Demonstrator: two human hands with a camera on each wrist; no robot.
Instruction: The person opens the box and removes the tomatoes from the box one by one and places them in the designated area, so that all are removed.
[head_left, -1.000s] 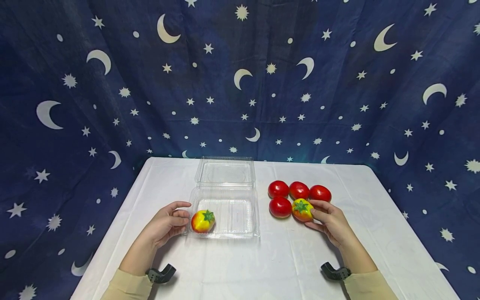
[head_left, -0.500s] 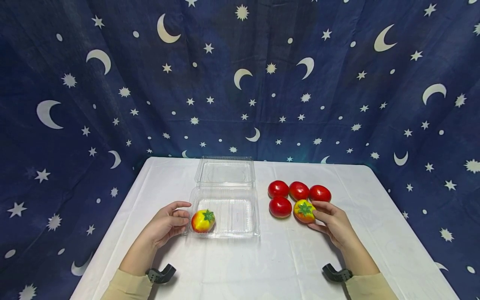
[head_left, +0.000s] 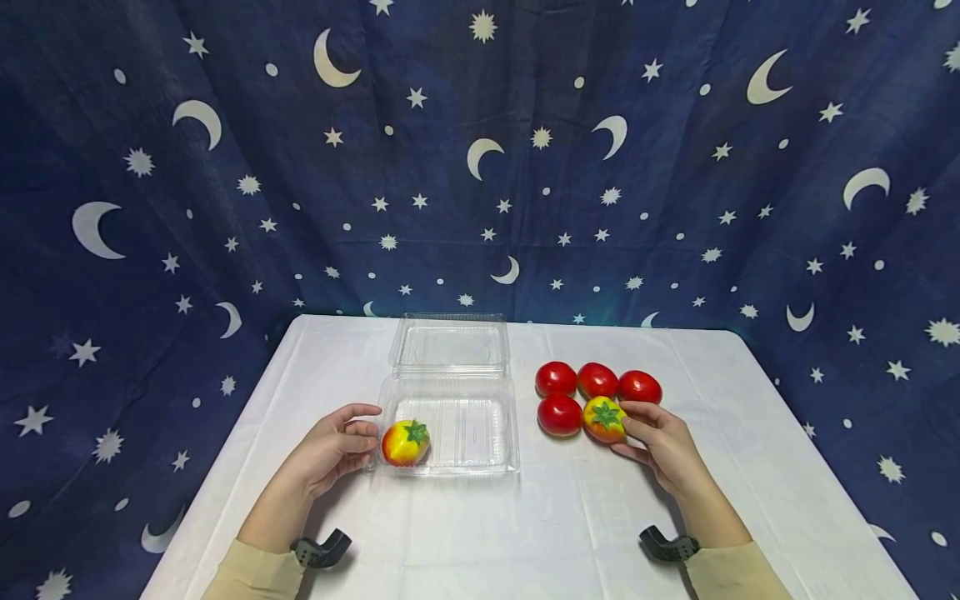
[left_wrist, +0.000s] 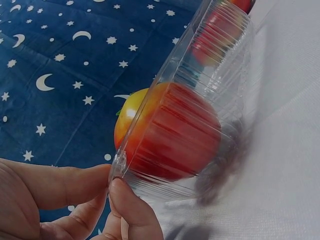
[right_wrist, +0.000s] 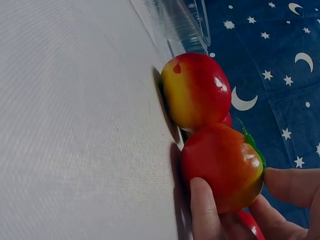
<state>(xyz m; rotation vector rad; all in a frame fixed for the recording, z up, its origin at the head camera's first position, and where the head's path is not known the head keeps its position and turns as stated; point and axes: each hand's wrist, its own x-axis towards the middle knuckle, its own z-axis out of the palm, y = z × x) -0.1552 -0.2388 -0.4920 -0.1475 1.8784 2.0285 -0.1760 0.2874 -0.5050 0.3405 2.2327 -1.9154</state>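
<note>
With thumb and fingertips, my left hand (head_left: 339,446) pinches the left rim of a clear plastic clamshell container (left_wrist: 200,85), its lid laid back. Inside, at the near left corner, sits a yellow-red tomato (head_left: 406,442) with a green leafy top. My right hand (head_left: 666,446) grips a similar yellow-red tomato (head_left: 603,419), thumb and fingers round its right side. In the right wrist view that tomato lies against or very close to a red fruit (right_wrist: 197,92) with a yellow side. Whether it touches the white cloth is hard to tell.
Behind the held tomato stands a row of red fruits (head_left: 597,381), with another red fruit (head_left: 559,415) to its left. The white-covered table (head_left: 480,533) ends at a dark blue curtain (head_left: 420,242) with moons and stars.
My right hand shifts the held tomato slightly right, then back left, close to the neighbouring red fruit. The left hand and the container stay where they were.
</note>
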